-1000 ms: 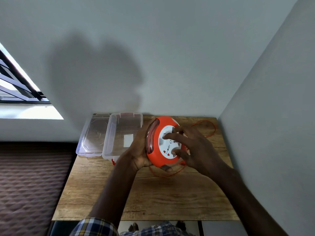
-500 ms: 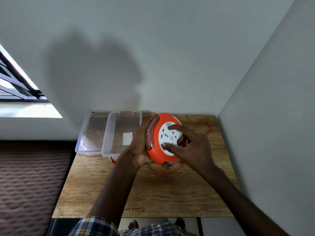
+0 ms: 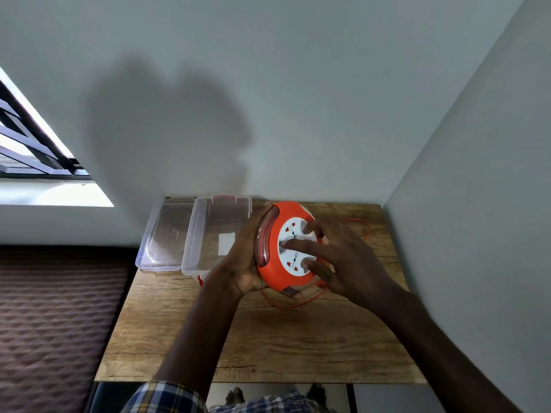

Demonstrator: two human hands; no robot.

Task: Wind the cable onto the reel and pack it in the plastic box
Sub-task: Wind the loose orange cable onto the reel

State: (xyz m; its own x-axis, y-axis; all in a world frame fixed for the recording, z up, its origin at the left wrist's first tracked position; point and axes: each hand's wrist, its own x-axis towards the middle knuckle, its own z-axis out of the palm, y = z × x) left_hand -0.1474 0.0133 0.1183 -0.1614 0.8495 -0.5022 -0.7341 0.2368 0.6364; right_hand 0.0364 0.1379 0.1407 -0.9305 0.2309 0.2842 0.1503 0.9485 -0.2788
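Note:
An orange cable reel [image 3: 275, 271] with a white socket face [image 3: 290, 244] stands tilted on the wooden table [image 3: 262, 338]. My left hand [image 3: 246, 260] grips its rim from the left and underneath. My right hand [image 3: 337, 257] lies on the white face with spread fingers pressing into it. Loose orange cable [image 3: 362, 226] loops on the table behind the reel and under its front edge. The clear plastic box [image 3: 198, 234] stands open at the back left, just left of my left hand.
The box's clear lid [image 3: 162, 239] lies flat left of the box, overhanging the table's left edge. Walls close the table at the back and right. A brown quilted surface [image 3: 53, 317] lies to the left, below the table.
My right hand's fingers have shifted round on the white face, turning it. The cable loop behind the reel has shifted slightly. My left hand keeps its grip.

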